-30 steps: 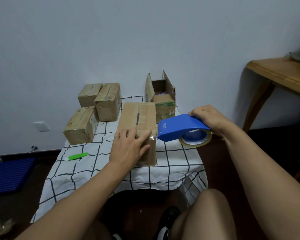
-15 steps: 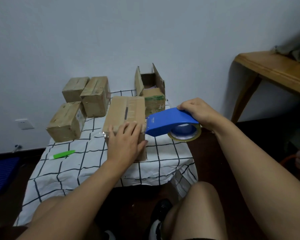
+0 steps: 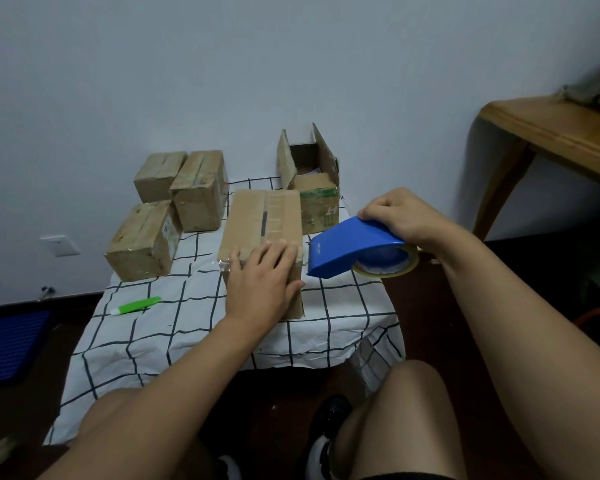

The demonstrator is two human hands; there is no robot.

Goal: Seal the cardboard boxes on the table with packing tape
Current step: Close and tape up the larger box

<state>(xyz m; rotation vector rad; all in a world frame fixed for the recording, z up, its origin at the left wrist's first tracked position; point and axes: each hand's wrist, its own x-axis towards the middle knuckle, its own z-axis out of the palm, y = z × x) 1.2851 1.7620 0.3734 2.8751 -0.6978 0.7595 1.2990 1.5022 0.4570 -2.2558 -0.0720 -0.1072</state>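
Observation:
A long closed cardboard box (image 3: 262, 220) lies in the middle of the table (image 3: 187, 327), which has a white checked cloth. Clear tape runs along the box's top seam. My left hand (image 3: 262, 282) lies flat on its near end, fingers straight, pressing the tape down over the front edge. My right hand (image 3: 400, 216) grips a blue tape dispenser (image 3: 347, 251) with a roll of clear tape, held just right of the box, off its surface. Behind stands an open box (image 3: 314, 181) with raised flaps. Three taped boxes (image 3: 142, 239) sit at the back left.
A green utility knife (image 3: 136, 305) lies on the cloth at the left. A wooden table (image 3: 548, 133) stands to the right. There is a blue mat (image 3: 7, 344) on the dark floor at the left. My knees are below the table's near edge.
The dispenser has pulled away from the box's near right corner. My left hand has slid toward the front edge of the box. The camera view shifted.

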